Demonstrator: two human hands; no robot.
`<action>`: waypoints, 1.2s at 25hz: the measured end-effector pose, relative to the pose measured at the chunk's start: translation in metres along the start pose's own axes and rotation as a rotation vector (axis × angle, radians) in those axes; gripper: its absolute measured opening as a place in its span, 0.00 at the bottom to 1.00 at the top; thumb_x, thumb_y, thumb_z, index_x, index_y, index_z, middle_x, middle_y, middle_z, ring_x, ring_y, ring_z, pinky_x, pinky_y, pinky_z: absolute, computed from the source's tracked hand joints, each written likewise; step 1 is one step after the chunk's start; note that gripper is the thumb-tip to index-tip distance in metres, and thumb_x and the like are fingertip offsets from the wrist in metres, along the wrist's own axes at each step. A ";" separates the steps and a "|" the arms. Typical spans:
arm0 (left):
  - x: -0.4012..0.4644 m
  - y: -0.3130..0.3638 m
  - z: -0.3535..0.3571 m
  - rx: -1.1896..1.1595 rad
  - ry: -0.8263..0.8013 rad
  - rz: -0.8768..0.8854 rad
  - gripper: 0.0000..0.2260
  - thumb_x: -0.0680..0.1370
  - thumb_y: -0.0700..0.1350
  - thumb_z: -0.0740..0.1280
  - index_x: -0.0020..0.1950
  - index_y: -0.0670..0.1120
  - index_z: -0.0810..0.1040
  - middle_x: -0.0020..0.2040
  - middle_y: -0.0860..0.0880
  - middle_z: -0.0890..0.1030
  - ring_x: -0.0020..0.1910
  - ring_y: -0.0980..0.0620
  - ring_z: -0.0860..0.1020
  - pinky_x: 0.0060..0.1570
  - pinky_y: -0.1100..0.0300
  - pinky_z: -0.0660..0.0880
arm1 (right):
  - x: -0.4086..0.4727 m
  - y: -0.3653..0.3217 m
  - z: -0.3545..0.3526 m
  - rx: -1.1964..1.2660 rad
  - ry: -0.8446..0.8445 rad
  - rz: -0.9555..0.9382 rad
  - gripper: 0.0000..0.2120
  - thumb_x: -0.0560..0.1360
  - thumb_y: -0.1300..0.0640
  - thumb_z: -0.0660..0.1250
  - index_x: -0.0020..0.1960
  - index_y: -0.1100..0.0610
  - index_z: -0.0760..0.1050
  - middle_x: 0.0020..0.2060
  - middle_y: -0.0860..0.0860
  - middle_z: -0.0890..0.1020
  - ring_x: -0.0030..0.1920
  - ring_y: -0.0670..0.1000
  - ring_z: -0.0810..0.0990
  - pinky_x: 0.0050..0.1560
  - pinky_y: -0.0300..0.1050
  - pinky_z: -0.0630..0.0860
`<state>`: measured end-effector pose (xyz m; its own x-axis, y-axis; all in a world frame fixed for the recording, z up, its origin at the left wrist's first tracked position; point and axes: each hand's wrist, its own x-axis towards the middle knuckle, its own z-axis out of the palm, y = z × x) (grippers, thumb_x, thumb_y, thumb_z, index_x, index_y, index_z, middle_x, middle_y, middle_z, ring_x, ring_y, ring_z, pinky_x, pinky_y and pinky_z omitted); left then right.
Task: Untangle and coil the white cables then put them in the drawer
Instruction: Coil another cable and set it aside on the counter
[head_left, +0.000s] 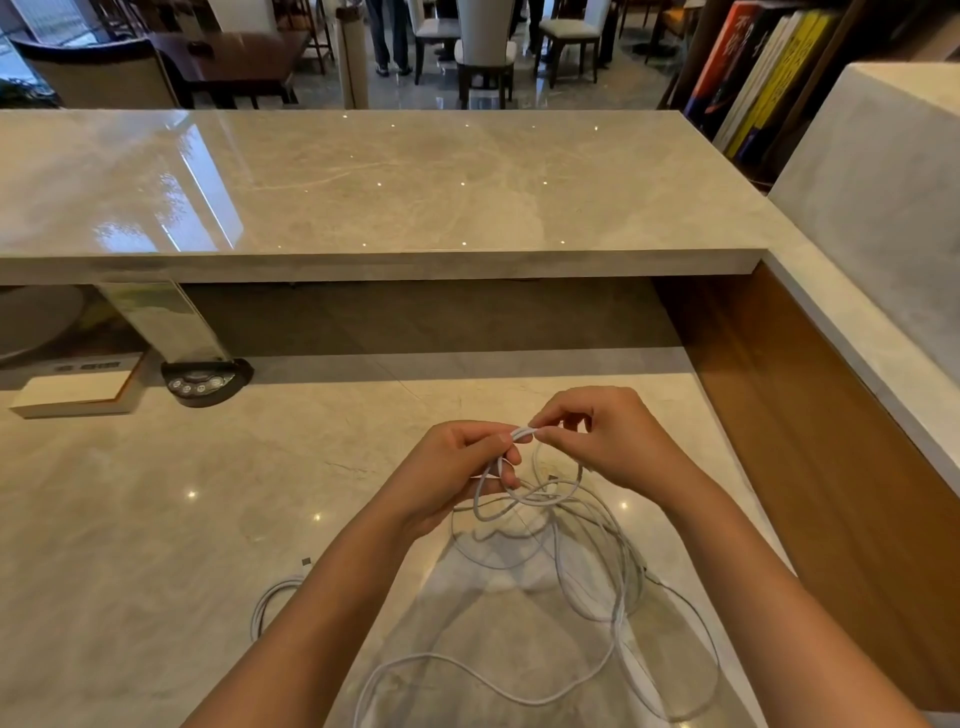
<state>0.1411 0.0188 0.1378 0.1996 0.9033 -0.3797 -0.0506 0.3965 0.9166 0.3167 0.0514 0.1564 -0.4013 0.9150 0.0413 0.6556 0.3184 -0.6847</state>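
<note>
- I see my left hand (457, 467) and my right hand (597, 441) close together above the near right part of the worktop (156, 493).
- The left grip is clenched on the cable (524, 432): thumb and fingers curl round a short folded end of it, and a small loop hangs under the fingers.
- The right grip pinches the same folded end from the other side, with the thumb and the first finger. The other fingers of this hand are bent and I cannot tell if they touch the cable.
- Both hands meet at this end, fingertips almost touching.
- From the hands the cable falls down to a loose tangle (587, 545) which lies on the worktop, near its right edge. Many loops cross there, and I cannot tell if it is one cable or more.
- One long loop runs from the tangle toward the near edge, between my two forearms.
- A second cable (270, 597) lies left of my left forearm, near the near edge, in a small coil. Its plug (306, 561) rests on the stone just beyond the coil. The forearm hides part of it.
- At the far left corner of the worktop stands a white box (72, 395), and just beside it a dark round base with buttons (205, 382) which carries a clear upright panel.
- Behind the worktop a higher marble counter (363, 182) goes from left to right.
- At the right side there is a brown wood panel (779, 415).
</note>
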 end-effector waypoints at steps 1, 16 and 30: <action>-0.001 0.001 0.001 -0.006 -0.016 -0.004 0.10 0.79 0.38 0.60 0.54 0.40 0.81 0.34 0.49 0.80 0.31 0.55 0.78 0.44 0.57 0.80 | 0.001 0.001 -0.002 -0.005 -0.011 0.006 0.04 0.72 0.57 0.69 0.43 0.50 0.82 0.36 0.42 0.81 0.38 0.43 0.76 0.37 0.37 0.72; -0.001 -0.010 -0.004 -0.136 -0.009 0.005 0.11 0.80 0.39 0.59 0.47 0.40 0.80 0.32 0.50 0.79 0.32 0.57 0.78 0.36 0.66 0.76 | -0.009 0.017 0.013 -0.312 0.144 -0.136 0.11 0.72 0.59 0.70 0.54 0.54 0.79 0.44 0.46 0.81 0.40 0.47 0.78 0.40 0.39 0.73; 0.008 -0.015 -0.007 0.184 0.172 0.097 0.09 0.77 0.43 0.64 0.44 0.49 0.85 0.32 0.59 0.81 0.33 0.57 0.69 0.33 0.67 0.68 | 0.005 0.022 -0.007 0.312 -0.009 0.061 0.06 0.74 0.62 0.67 0.49 0.60 0.81 0.40 0.49 0.83 0.37 0.47 0.84 0.39 0.35 0.80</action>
<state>0.1369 0.0208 0.1202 0.0327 0.9564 -0.2901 0.1204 0.2844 0.9511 0.3333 0.0645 0.1467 -0.3742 0.9273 -0.0122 0.4508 0.1704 -0.8762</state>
